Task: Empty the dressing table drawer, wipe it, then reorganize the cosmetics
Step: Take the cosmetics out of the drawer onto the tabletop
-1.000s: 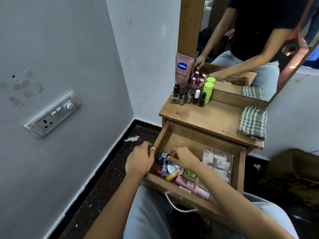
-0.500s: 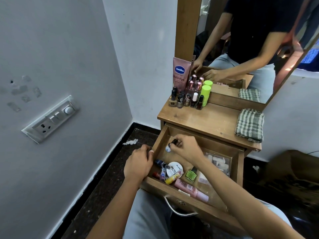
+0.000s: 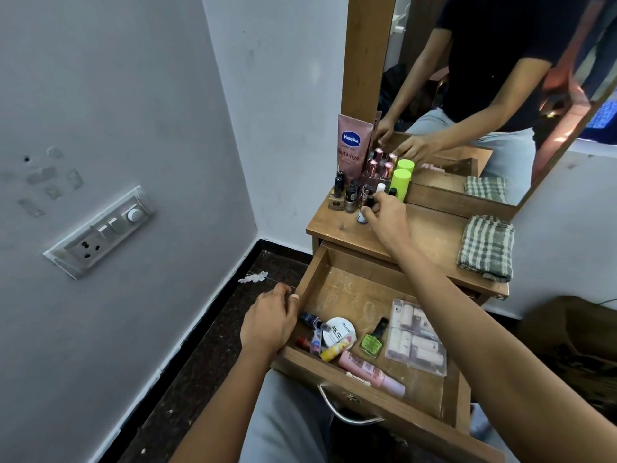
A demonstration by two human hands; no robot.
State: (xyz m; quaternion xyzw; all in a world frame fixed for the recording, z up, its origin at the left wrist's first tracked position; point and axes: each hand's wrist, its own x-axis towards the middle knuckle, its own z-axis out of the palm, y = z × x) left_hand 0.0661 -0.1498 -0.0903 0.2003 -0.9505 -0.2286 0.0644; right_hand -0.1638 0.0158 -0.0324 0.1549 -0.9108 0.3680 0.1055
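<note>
A: Where is the right grip (image 3: pixel 384 215)?

B: Reached out over the wooden counter (image 3: pixel 430 235), at the front edge of the cluster of small nail polish bottles (image 3: pixel 347 195). Its thumb and fingers pinch a small dark-capped bottle (image 3: pixel 365 212) with a white and blue base. I cannot tell whether the base touches the counter.

A: And the left grip (image 3: pixel 270 320)?

B: It holds the left wall of the open wooden drawer (image 3: pixel 350 289), with the thumb lying on the rim.

A: What is in the drawer?

B: The far half shows bare, scuffed wood. Near the front lie a round white tin (image 3: pixel 337 330), a yellow tube (image 3: pixel 335 350) just beside it, a pink tube (image 3: pixel 374 374) along the front wall and a green nail polish bottle with a black cap (image 3: pixel 372 340). A clear plastic packet of pale rolls (image 3: pixel 417 339) lies to the right. A dark blue bottle (image 3: pixel 312 320) and something red (image 3: pixel 303 340) sit close to the left grip.

A: What else is on the counter?

B: A tall pink Vaseline tube (image 3: pixel 352 145) stands behind the polish bottles, against the mirror frame. A lime-green cylinder (image 3: pixel 400 183) stands just to their right. A folded green-and-white checked cloth (image 3: pixel 485 248) lies well apart at the right end.

A: Anything nearby?

B: A grey socket panel (image 3: pixel 100 232) is on the wall, and a white scrap (image 3: pixel 252 278) lies on the dark floor.
</note>
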